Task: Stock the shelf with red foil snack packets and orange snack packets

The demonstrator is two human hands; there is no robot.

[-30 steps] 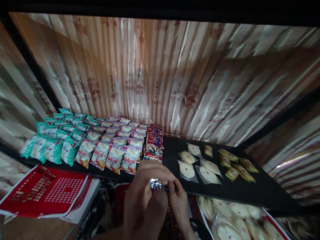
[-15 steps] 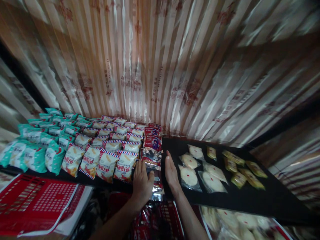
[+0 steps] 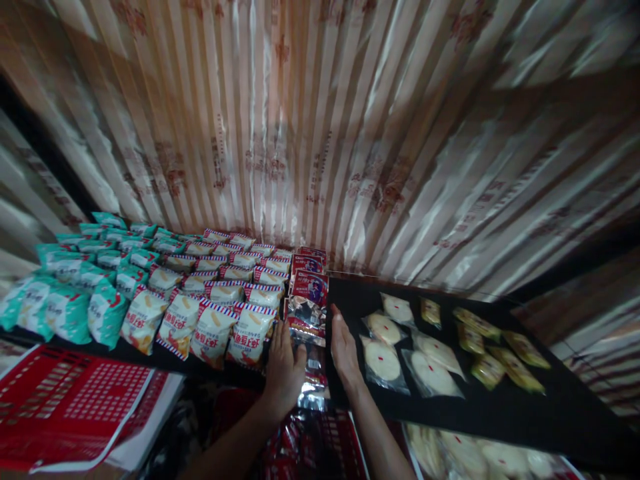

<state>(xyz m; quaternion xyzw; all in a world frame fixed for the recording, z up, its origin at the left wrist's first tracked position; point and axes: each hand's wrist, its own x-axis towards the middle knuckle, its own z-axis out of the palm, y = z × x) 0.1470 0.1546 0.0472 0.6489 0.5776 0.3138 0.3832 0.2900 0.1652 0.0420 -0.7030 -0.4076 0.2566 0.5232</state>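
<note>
- Teal bags [image 3: 73, 313] stand at the left of the shelf [image 3: 475, 413]; the front ones are close to the near edge, so a knock along the rows could tip one off.
- Striped bags [image 3: 213, 333] come next, the rightmost just beside the left hand [image 3: 284, 370]; a careless sideways swing might topple it.
- That hand is flat, fingers straight, grasping nothing; I cannot tell whether it touches the red packets [image 3: 309, 288].
- Those packets run far to near between both hands; uneven pressure could make slick wrappers slide, and the nearest might drop off the edge.
- The right hand [image 3: 345, 347] is released, held edge-on beside the column; drifting right, it could shove the round crackers [image 3: 383, 360].
</note>
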